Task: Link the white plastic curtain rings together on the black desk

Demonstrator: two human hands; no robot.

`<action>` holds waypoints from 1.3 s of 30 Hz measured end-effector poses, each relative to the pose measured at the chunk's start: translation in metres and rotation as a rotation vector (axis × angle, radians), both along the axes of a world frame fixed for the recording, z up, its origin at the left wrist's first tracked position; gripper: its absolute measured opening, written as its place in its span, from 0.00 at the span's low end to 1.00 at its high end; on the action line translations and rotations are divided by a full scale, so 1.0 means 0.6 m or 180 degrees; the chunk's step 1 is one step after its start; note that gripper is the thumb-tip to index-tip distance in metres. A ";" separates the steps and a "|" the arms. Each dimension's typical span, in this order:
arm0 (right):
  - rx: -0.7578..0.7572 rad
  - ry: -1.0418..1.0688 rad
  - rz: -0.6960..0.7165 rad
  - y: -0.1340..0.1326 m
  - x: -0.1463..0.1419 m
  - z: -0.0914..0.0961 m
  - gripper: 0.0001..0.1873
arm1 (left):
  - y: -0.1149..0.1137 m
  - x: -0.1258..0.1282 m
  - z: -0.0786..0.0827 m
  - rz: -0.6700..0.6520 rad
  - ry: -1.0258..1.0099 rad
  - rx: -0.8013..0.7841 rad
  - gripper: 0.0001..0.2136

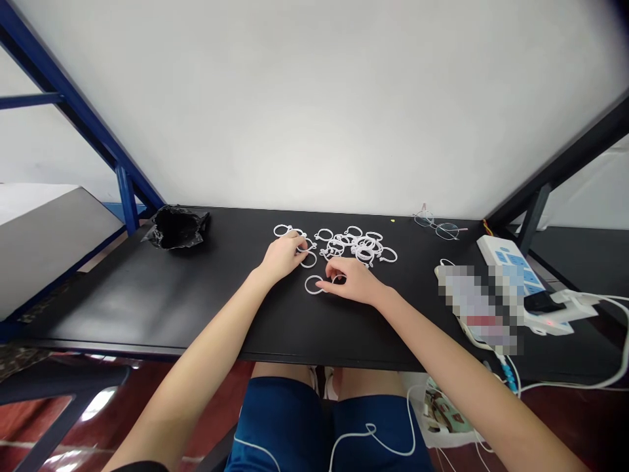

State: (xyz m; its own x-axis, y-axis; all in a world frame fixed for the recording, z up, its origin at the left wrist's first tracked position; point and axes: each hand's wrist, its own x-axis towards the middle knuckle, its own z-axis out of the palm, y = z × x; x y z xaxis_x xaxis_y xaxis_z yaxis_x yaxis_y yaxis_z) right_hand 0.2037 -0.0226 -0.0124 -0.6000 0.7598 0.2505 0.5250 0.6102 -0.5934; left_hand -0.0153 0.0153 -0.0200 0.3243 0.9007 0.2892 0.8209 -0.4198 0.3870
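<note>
Several white curtain rings (366, 246), thin hoops with small eyelets, lie in an overlapping heap on the black desk. My left hand (286, 254) is at the heap's left side, its fingers bent and closed over a ring (308, 260). Another ring (282, 231) lies just beyond that hand. Closer to me, my right hand (354, 280) rests in front of the heap with curled fingers. One ring shows partly inside its curl, and the thumb tip meets the right edge of a separate ring (306, 286). The exact finger contact is partly hidden.
A crumpled black plastic bag (179, 229) stands open at the back left. Eyeglasses (436, 226) lie at the back right. Along the right side are a blurred phone (474, 308), a white power strip (511, 262) and cables. Blue metal posts (88, 124) border the left.
</note>
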 end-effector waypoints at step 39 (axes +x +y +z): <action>0.0575 0.0390 -0.0383 0.010 0.004 -0.013 0.22 | -0.044 0.063 -0.002 -0.0301 -0.1670 0.0511 0.08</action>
State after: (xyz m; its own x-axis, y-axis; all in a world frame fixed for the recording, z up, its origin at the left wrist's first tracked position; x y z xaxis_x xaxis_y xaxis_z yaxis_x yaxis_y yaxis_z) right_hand 0.2061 -0.0168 -0.0203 -0.4645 0.7602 0.4542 0.5311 0.6496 -0.5440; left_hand 0.0228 -0.0113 -0.0214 0.1772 0.8060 0.5648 0.4913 -0.5697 0.6588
